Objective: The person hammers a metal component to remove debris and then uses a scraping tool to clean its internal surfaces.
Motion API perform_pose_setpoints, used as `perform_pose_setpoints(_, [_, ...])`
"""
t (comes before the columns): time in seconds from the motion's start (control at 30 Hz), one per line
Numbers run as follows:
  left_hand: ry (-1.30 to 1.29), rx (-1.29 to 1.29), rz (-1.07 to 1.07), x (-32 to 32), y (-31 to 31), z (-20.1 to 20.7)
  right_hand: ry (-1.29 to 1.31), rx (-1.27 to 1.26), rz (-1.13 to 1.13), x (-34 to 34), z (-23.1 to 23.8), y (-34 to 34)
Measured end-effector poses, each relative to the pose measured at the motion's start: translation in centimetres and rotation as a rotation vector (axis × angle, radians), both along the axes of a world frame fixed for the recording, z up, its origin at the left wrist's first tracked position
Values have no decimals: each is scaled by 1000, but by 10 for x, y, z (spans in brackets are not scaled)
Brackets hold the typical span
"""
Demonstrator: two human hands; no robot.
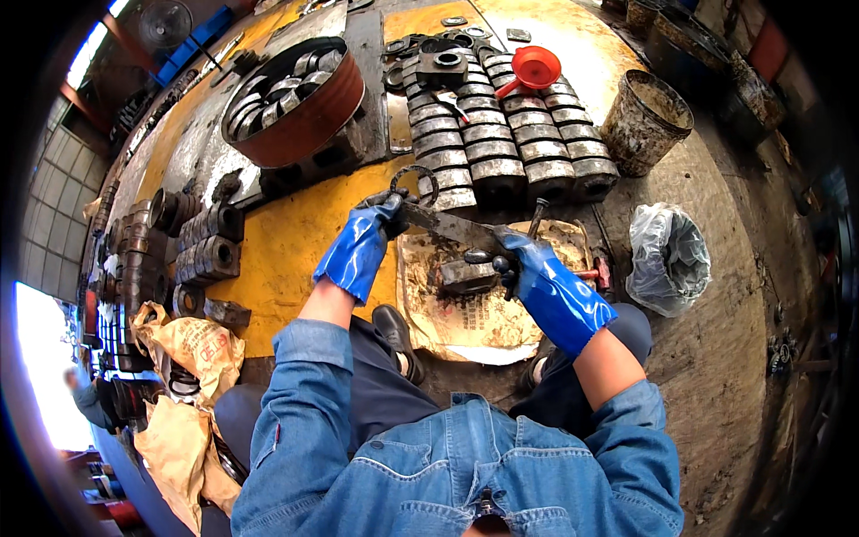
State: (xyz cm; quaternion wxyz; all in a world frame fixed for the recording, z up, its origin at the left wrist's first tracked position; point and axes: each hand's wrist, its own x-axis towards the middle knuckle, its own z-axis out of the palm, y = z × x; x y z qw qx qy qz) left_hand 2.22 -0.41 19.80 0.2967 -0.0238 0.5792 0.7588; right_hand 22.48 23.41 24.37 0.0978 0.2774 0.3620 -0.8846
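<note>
Holding a dark ring [434, 186] in my left hand [376, 217] and a flat metal blade [452, 226] in my right hand [535, 268], I see both in front of me in the head view, above a scuffed sheet [429, 318]. My left fingers are clamped on the ring's lower edge; my right fingers are curled tight around the blade's near end. The blade's long axis slants from between nine and ten o'clock to between three and four, its far end pointing at my left fingertips; whether it touches the ring I cannot tell. The ring stands up from my fingers toward one o'clock, its round opening roughly facing me.

From the blade, a metal block [470, 277] lies between five and six o'clock. Rows of blocks [497, 167] and a red pan [537, 67] sit at one, a dirty bucket [644, 130] at two, and a clear plastic bag [667, 264] at three.
</note>
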Motion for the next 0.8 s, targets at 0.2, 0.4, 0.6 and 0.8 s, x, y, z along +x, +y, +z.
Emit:
perform_pose_setpoints(0.2, [-12, -215, 77, -1, 16, -6, 26, 270, 0, 6, -6, 0])
perform_pose_setpoints(0.4, [112, -273, -3, 4, 11, 0, 44, 564, 41, 12, 2, 4])
perform_pose_setpoints(0.6, [206, -401, -21, 1, 13, 1, 43, 601, -6, 13, 3, -5])
perform_pose_setpoints(0.8, [313, -353, -24, 4, 19, -14, 377, 95, 87, 13, -20, -13])
